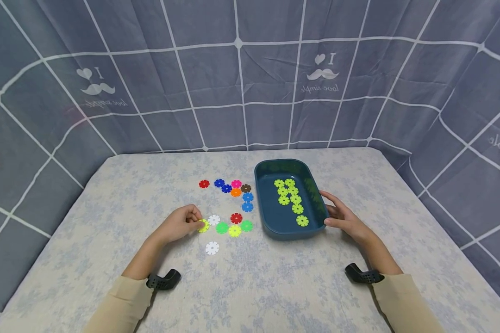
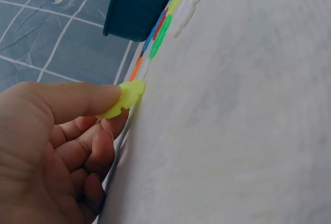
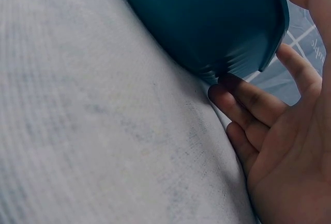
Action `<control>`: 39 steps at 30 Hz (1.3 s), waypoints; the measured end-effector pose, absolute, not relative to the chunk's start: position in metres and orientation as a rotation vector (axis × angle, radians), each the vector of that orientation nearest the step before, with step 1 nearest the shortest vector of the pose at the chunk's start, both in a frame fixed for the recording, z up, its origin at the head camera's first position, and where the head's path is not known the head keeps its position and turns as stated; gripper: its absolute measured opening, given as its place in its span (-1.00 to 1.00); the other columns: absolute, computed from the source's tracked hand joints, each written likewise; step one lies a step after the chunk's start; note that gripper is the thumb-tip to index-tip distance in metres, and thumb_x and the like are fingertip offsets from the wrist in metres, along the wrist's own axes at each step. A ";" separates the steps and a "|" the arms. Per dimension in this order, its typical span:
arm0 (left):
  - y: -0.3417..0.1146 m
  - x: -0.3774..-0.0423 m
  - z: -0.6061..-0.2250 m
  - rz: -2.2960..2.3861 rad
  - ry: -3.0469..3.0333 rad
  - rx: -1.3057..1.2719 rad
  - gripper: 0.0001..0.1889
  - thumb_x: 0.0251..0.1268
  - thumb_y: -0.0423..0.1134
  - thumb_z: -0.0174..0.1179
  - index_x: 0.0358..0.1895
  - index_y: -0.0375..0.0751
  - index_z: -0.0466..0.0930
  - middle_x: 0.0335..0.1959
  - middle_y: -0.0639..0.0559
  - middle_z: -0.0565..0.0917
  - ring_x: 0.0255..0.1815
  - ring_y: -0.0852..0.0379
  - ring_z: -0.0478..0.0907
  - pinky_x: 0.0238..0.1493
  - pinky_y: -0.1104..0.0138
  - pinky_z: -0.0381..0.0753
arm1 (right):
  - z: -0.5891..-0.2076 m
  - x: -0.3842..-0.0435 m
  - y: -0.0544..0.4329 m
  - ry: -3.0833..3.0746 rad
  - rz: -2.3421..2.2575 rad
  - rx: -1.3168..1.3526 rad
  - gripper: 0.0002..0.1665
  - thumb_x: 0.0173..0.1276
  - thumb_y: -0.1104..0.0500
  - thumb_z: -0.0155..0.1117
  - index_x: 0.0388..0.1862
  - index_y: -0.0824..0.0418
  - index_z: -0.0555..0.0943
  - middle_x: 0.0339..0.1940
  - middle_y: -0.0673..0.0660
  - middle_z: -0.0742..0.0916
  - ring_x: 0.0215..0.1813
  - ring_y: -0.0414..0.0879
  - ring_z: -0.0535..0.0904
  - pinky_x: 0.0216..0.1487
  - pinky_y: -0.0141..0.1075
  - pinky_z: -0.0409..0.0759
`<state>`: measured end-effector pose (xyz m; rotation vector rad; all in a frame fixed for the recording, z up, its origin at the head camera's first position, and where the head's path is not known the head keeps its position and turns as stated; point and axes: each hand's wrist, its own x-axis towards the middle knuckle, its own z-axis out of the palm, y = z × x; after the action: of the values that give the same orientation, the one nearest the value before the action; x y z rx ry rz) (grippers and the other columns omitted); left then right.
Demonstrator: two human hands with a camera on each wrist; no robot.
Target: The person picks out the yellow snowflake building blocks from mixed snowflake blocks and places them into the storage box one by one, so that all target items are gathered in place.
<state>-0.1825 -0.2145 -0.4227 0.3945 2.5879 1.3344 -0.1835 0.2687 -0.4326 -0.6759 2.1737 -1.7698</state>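
Note:
My left hand [image 1: 181,224] pinches a yellow notched snowflake disc [image 2: 125,100] between thumb and forefinger, close over the table beside a white disc [image 1: 214,219]. Its other fingers are curled in. The right hand [image 1: 346,219] rests against the right side of a dark teal plastic bin [image 1: 289,235], with fingertips on its outer wall and the thumb at the near corner. Inside the bin lie several yellow-green discs [image 1: 296,199], flat on its floor.
Left of the bin, loose discs lie flat on the patterned cloth: red [image 1: 236,218], green [image 1: 222,228], yellow [image 1: 234,231], blue [image 1: 247,206], orange [image 1: 236,192], brown [image 1: 246,188] and pink [image 1: 236,183]. Another white disc [image 1: 212,248] lies nearer. A grey checked curtain [image 1: 216,83] stands behind the table.

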 end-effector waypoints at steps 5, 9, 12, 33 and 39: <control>-0.216 -0.184 -0.420 1.330 2.566 0.413 -0.86 0.27 -0.37 0.27 -0.25 -0.32 0.49 -0.39 -0.03 0.55 -0.37 0.07 0.46 -0.41 0.35 0.46 | -0.433 -0.184 0.268 2.181 -1.768 -0.692 -0.10 0.42 0.34 0.11 0.59 0.18 -0.10 0.43 0.56 0.22 0.29 -0.29 0.40 0.15 -0.39 0.42; -0.215 -0.189 -0.414 1.312 2.571 0.463 -0.86 0.26 -0.38 0.27 -0.26 -0.32 0.49 -0.39 -0.03 0.56 -0.36 0.07 0.47 -0.36 0.33 0.48 | -0.433 -0.184 0.267 2.182 -1.780 -0.697 -0.10 0.41 0.34 0.12 0.59 0.19 -0.10 0.40 0.58 0.25 0.27 -0.27 0.42 0.14 -0.38 0.44; -0.211 -0.192 -0.409 1.288 2.583 0.505 -0.87 0.26 -0.40 0.27 -0.27 -0.30 0.49 -0.39 -0.02 0.56 -0.36 0.06 0.48 -0.33 0.31 0.49 | -0.432 -0.184 0.267 2.182 -1.781 -0.696 -0.10 0.41 0.34 0.12 0.59 0.20 -0.10 0.40 0.57 0.27 0.27 -0.27 0.43 0.13 -0.38 0.44; -0.176 -0.210 -0.389 1.292 2.555 0.641 -0.86 0.26 -0.38 0.28 -0.27 -0.28 0.48 -0.39 -0.02 0.55 -0.35 0.06 0.47 -0.31 0.23 0.46 | -0.431 -0.183 0.267 2.179 -1.778 -0.689 -0.10 0.41 0.34 0.12 0.59 0.21 -0.10 0.41 0.57 0.25 0.27 -0.30 0.42 0.13 -0.39 0.43; -0.166 -0.211 -0.383 1.285 2.556 0.649 -0.86 0.24 -0.39 0.28 -0.28 -0.27 0.48 -0.39 -0.02 0.55 -0.34 0.05 0.47 -0.29 0.22 0.48 | -0.430 -0.183 0.266 2.168 -1.784 -0.681 -0.10 0.41 0.33 0.13 0.59 0.21 -0.10 0.41 0.57 0.24 0.26 -0.29 0.43 0.13 -0.38 0.44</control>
<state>-0.2108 -0.1664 -0.3826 0.6492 2.5558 1.2850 -0.1829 0.2660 -0.4304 -0.6807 2.1682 -1.7841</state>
